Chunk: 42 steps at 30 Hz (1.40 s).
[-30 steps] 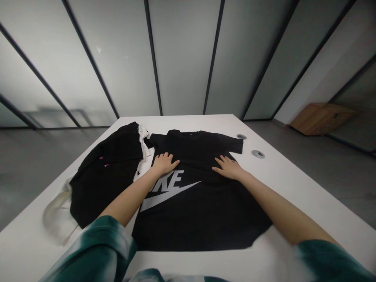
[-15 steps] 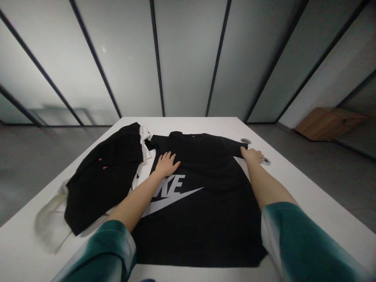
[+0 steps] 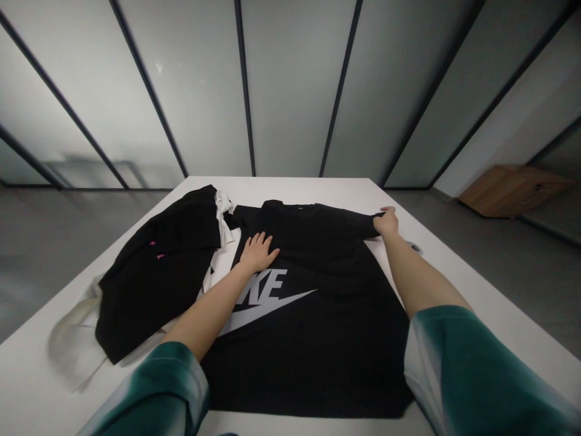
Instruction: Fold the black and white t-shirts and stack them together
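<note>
Fingers [image 3: 256,238] of the left hand [image 3: 258,253] lie loosely spread in the feed I am watching, thumb well out to the side, released, with the palm flat on the chest of a black T-shirt [image 3: 318,351]. I see them grasping nothing; they only rest on the cloth. Right of centre in the frame, the right hand [image 3: 387,222] sits at the end of the shirt's sleeve [image 3: 356,223], its fingers curled in and touching the fabric. Whether they pinch the hem or merely press on it, I cannot tell from this angle.

I have the T-shirt filling the centre and lower middle of the frame, spread on a white table [image 3: 327,191], collar toward the far edge and hem near the bottom. It looks mostly smooth, with faint creases across the middle. Its white print [image 3: 272,297] shows the letters KE and a long swoosh, partly covered by the left forearm. On the frame's left side, a heaped black garment [image 3: 158,284] with small pink marks lies over white cloth [image 3: 75,345].
</note>
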Available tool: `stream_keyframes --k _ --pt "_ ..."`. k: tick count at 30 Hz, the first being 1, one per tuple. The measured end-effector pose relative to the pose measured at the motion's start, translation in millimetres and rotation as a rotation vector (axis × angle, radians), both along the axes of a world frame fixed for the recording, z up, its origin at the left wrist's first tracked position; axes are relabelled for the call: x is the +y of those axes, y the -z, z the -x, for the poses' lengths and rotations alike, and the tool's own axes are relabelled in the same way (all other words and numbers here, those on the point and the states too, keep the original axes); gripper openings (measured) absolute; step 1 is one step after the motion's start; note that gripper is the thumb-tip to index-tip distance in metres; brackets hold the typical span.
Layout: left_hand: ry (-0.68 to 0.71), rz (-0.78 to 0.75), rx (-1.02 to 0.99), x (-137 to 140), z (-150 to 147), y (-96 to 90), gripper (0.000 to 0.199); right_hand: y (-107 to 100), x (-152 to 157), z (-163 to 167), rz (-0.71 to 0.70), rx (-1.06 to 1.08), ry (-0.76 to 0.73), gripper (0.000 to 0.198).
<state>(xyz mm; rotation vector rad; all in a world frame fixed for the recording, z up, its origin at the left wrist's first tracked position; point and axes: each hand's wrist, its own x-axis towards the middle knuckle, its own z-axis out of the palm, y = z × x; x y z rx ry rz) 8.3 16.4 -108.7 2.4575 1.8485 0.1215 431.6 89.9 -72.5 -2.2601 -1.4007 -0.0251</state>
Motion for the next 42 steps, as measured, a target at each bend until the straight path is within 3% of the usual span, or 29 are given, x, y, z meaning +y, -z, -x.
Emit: stream_keyframes --k 3,7,10,17,21,26,32,42 --pt "-0.003 0.001 -0.003 -0.2 -0.4 -0.3 0.069 -16.5 -4.8 19.9 -0.025 -0.059 -0.013 0.047" --pt "-0.003 -0.014 -0.007 -0.3 -0.7 -0.6 0.068 -28.7 -14.7 63.4 0.025 -0.293 -0.279 0.043" --pt "-0.004 -0.011 -0.002 -0.7 -0.9 -1.9 0.068 -24.1 -21.9 96.8 0.114 -0.377 -0.438 0.044" --pt "-0.001 -0.017 0.010 -0.3 -0.9 -1.4 0.069 1.4 -29.7 135.7 0.165 -0.102 -0.814 0.053" --pt "0.006 -0.019 0.011 0.7 -0.5 -0.3 0.069 10.9 -36.2 130.9 0.098 -0.170 -0.705 0.052" --pt "0.010 -0.005 0.002 0.8 -0.7 -0.1 0.071 25.9 -57.0 120.3 0.398 -0.263 -0.491 0.073" --pt "0.015 0.035 0.013 -1.4 -3.5 -1.4 0.073 33.0 -68.7 113.7 0.427 -0.249 -0.461 0.073" --pt "0.020 0.063 0.009 15.5 -11.5 1.8 0.076 37.1 -50.3 105.5 0.425 -0.243 -0.445 0.074"
